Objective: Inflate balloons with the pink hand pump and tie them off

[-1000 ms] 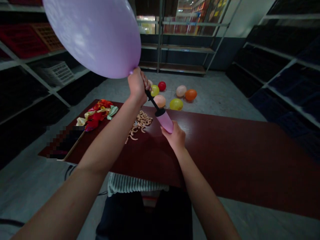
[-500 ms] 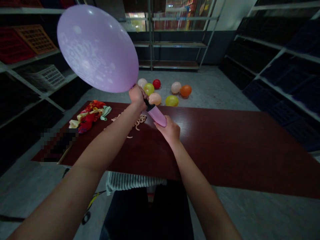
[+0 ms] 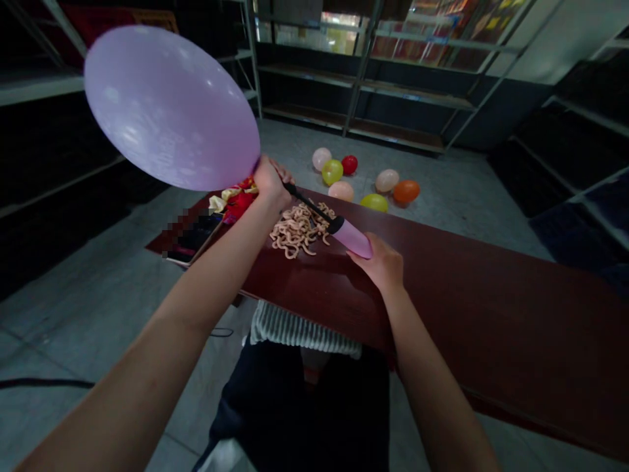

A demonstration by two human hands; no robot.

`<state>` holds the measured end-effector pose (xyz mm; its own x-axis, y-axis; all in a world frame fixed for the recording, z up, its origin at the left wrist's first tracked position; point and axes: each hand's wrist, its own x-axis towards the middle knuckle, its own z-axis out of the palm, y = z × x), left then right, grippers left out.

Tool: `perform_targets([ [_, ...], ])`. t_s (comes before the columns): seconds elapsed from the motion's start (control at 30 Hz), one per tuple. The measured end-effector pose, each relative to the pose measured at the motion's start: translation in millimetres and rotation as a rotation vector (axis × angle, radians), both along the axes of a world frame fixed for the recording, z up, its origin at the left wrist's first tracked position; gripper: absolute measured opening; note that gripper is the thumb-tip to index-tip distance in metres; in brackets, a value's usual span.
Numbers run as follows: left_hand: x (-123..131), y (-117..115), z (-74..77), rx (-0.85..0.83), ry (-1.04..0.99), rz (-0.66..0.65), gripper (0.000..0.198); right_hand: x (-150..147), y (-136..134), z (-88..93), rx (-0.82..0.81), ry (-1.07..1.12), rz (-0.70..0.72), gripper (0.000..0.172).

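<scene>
A large inflated purple balloon (image 3: 171, 108) with faint white print fills the upper left. My left hand (image 3: 271, 180) is closed round its neck, where the black nozzle of a hand pump meets it. The pump's pink barrel (image 3: 352, 238) points down to the right, with its black rod drawn out. My right hand (image 3: 386, 262) grips the barrel's lower end above the table. Under the rod lies a heap of curly beige balloons (image 3: 297, 229). Red and cream uninflated balloons (image 3: 239, 203) lie partly behind my left forearm.
The dark red table (image 3: 472, 282) runs off to the right. Several inflated balloons, one orange (image 3: 406, 191), lie on the floor beyond it. Metal shelving (image 3: 403, 95) stands at the back. A dark flat object (image 3: 196, 237), partly pixelated, is at the table's left end.
The pump's rod has come out, with more distance between my hands. My right hand and the barrel are further right. The view has turned, shifting the table and floor balloons to the right.
</scene>
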<state>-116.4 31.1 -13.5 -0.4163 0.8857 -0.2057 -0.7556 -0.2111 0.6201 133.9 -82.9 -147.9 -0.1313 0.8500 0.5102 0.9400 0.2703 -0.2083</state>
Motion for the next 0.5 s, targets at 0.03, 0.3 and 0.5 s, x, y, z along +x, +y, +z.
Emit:
perform_targets([
  [0.03,-10,-1,3.1,0.010,0.000,0.005,0.043,0,0,-0.3,0.009,0.003,0.001,0.051],
  [0.3,-13,-10,36.1,0.181,0.067,-0.100,0.055,1,-4,-1.7,0.046,0.027,-0.022,0.049],
  [0.5,47,-11,67.8,0.228,0.135,-0.154,0.055,6,-4,-2.8,0.051,0.129,-0.150,0.051],
])
